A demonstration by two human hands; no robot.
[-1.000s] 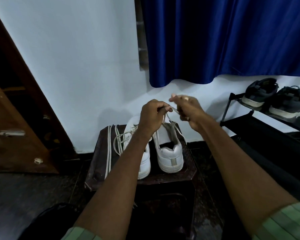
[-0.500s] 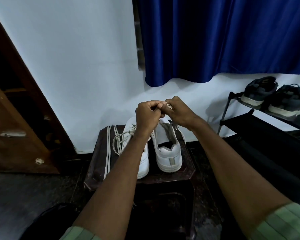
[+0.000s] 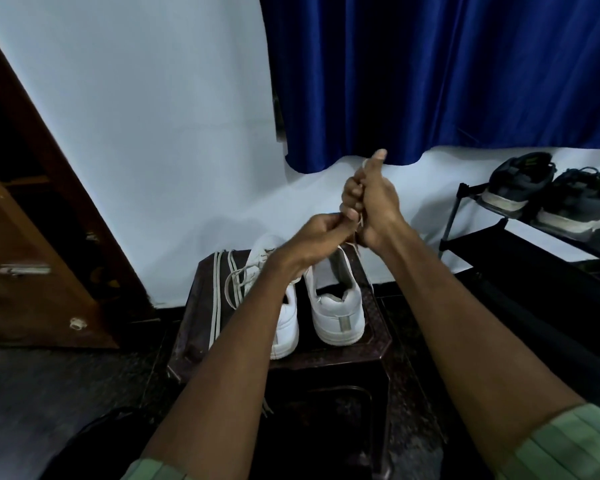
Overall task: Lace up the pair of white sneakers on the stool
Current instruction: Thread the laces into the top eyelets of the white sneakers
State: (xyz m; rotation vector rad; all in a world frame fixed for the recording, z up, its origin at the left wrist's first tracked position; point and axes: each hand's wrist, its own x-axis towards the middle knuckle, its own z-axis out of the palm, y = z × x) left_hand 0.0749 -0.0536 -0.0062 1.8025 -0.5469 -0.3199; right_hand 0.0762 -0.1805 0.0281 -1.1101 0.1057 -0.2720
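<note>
Two white sneakers stand heels toward me on a dark brown stool [image 3: 378, 344]. The right sneaker [image 3: 338, 306] is fully in view; my left forearm covers much of the left sneaker [image 3: 284, 323]. A loose white lace [image 3: 217, 299] lies along the stool's left side and hangs over its front edge. Above the right sneaker, my right hand [image 3: 371, 202] grips that shoe's lace in a raised fist, thumb up. Just below it, my left hand [image 3: 317, 233] pinches the same lace [image 3: 360, 223], which runs down to the shoe.
A black shoe rack [image 3: 520, 237] with two dark sneakers [image 3: 548, 195] stands at the right. A blue curtain [image 3: 430, 81] hangs on the white wall behind. A brown wooden door [image 3: 32, 271] is at the left. The floor is dark.
My right hand has risen above my left hand, drawing the lace upward. Earlier both hands met at the same height over the right sneaker.
</note>
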